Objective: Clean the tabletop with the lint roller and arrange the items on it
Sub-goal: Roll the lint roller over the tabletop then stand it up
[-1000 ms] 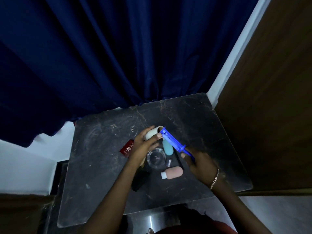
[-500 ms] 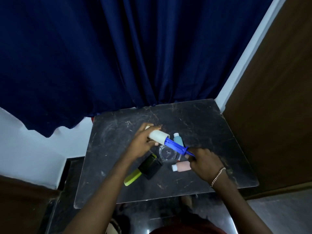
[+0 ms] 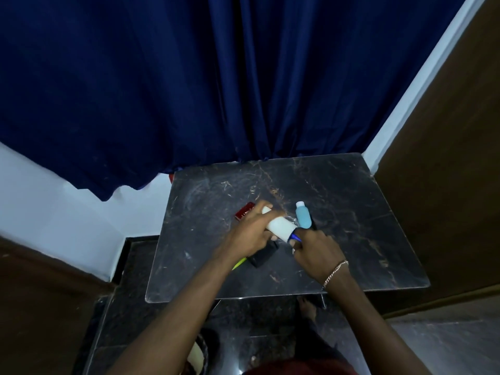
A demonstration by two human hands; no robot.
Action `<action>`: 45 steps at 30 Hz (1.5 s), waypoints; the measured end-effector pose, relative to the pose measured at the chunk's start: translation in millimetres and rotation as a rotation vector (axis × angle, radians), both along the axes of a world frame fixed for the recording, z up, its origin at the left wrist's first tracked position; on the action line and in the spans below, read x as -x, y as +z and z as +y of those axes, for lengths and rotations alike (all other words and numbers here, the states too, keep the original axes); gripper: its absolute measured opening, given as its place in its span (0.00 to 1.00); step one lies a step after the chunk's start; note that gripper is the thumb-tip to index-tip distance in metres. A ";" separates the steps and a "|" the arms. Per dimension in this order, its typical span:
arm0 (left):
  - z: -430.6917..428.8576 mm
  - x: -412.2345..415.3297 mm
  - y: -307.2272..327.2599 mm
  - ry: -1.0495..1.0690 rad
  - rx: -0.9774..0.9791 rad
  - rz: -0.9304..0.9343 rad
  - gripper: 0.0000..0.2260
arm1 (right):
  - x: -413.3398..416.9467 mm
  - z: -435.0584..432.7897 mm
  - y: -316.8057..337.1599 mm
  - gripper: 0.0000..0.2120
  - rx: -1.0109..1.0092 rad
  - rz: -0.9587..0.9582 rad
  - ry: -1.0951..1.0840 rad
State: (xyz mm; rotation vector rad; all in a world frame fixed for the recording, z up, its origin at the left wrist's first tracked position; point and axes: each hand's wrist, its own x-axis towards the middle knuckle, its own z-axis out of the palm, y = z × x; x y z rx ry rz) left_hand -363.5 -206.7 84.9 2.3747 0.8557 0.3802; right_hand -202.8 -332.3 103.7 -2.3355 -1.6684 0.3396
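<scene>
Above the middle of the dark marble tabletop point(image 3: 351, 239) I hold the lint roller point(image 3: 281, 227) with both hands. My left hand point(image 3: 250, 234) is wrapped around its white roll. My right hand point(image 3: 315, 249) grips its blue handle, of which only a short stub shows. A blue bottle point(image 3: 303, 216) with a white cap lies just beyond the roller. A small red item point(image 3: 244, 210) lies to the left of my left hand. A black item point(image 3: 261, 257) and a yellow-green item point(image 3: 239, 263) show under my left wrist.
A dark blue curtain point(image 3: 216, 90) hangs behind the table and touches its far edge. A brown wooden panel point(image 3: 446, 171) stands at the right. A white wall point(image 3: 54, 212) is at the left. The dark floor point(image 3: 257, 334) and my foot point(image 3: 307, 307) lie below the near edge.
The view shifted so the table sits further right. My hands drew closer together on the roller, and my right hand now covers most of the blue handle. The glass dish and pink bottle are hidden.
</scene>
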 end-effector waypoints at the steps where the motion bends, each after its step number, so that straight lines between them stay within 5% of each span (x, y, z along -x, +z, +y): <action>1: -2.9 2.9 -0.6 -0.003 -0.013 0.005 0.27 | 3.9 0.5 -1.3 0.10 -0.006 0.002 0.000; 16: 39.4 -16.2 -5.9 0.005 0.034 0.064 0.31 | -49.1 7.2 -18.5 0.12 0.055 0.282 0.212; 26: 99.3 -111.5 -11.8 -0.002 0.048 0.136 0.40 | -141.3 80.3 -48.0 0.10 0.042 0.353 0.208; 30: 121.1 -140.4 -17.4 0.102 0.039 0.166 0.48 | -193.3 117.0 -79.6 0.11 0.014 0.337 0.111; 39: 162.4 -136.8 -56.7 0.320 -0.163 0.413 0.42 | -350.4 173.8 -141.9 0.17 0.022 0.096 -0.395; 45: 176.5 -140.6 -73.4 0.339 -0.185 0.508 0.43 | -405.6 205.1 -169.1 0.19 0.215 0.049 -0.401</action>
